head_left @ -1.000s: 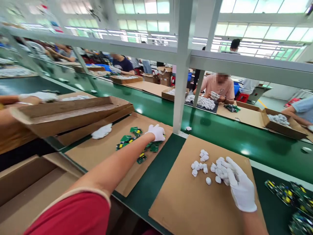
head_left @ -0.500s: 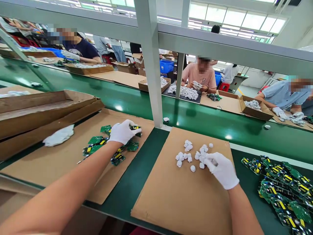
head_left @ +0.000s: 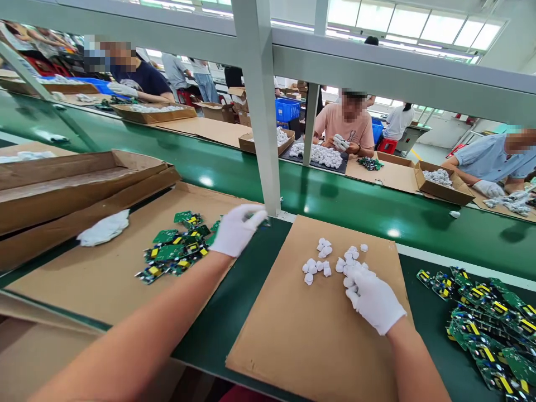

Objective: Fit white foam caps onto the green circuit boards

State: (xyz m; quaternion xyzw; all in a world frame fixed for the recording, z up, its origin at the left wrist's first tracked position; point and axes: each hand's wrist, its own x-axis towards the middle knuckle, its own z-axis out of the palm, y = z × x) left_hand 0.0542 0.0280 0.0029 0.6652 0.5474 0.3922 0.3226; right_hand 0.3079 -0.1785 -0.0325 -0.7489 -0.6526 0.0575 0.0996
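My left hand (head_left: 237, 230), in a white glove, is pinched over the dark green gap between two cardboard sheets. A small dark green edge of a circuit board (head_left: 266, 223) shows at its fingertips; the rest is hidden. Left of that hand lies a pile of green circuit boards (head_left: 170, 252) with yellow parts. My right hand (head_left: 376, 298), gloved too, has its fingers curled on small white lumpy pieces (head_left: 349, 282) on the right cardboard sheet (head_left: 310, 335). More loose white pieces (head_left: 310, 267) lie just left of its fingers.
A large heap of circuit boards (head_left: 481, 329) lies at the right. A white cloth-like item (head_left: 104, 228) and a long cardboard box (head_left: 75, 190) are at the left. A grey post (head_left: 268, 139) rises before the green conveyor belt (head_left: 335, 192). Several people work across it.
My left hand has moved right, off the board pile, with a board at its fingertips. My right hand has closed in on the white pieces; a single piece near it no longer shows apart.
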